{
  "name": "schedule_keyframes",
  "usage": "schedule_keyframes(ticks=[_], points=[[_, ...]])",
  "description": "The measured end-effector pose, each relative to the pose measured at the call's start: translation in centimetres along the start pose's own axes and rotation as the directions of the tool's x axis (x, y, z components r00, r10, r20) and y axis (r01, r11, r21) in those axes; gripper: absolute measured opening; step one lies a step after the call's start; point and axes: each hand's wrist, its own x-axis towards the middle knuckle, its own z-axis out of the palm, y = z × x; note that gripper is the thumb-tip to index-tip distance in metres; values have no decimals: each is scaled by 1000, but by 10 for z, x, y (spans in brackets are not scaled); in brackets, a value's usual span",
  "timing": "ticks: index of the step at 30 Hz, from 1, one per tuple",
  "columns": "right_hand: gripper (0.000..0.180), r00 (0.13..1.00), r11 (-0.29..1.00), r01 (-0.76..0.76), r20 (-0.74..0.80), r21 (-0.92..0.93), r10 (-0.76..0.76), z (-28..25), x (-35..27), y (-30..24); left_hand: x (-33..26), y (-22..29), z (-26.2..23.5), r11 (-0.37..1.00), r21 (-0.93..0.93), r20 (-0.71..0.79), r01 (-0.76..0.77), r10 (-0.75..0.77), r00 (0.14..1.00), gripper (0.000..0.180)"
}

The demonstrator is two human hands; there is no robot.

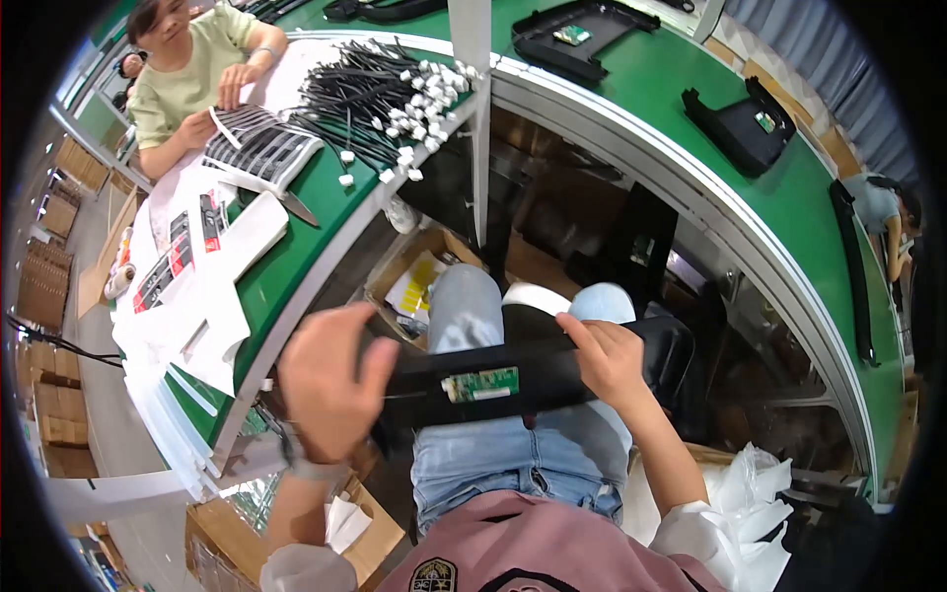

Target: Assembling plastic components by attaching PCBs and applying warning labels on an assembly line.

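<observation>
Black casing [552,373] spans the lap [483,464], right hand [610,363] gripping its right part; whether the blurred left hand [333,390] holds, I cannot tell. Uneven support could tip it, jarring the circuit board [480,385].

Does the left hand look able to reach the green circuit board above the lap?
Likely yes: the green circuit board faces up uncovered in the black housing held by the right hand, with nothing visible between the board and the left hand.
</observation>
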Motion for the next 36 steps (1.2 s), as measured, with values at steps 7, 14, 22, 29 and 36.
schedule_keyframes(ticks=[7,14,22,29,36], points=[[37,994,998,-40,-99,-45,35,-36,-20,-22,-47,-19,81,993,-89,268,75,-49,962,14],[16,847,492,-369,68,789,527,-55,5,-66,-39,-34,71,743,-646,322,177,54,945,19],[8,652,57,-631,489,774,579,-33,33,-97,-64,-55,61,474,-835,316,280,-3,949,13],[9,625,152,-699,493,699,606,-14,33,-104,-66,-54,68,506,-821,262,264,-76,962,17],[14,687,474,-722,434,505,584,-4,38,-101,-76,-51,76,733,-671,82,115,-80,993,20]])
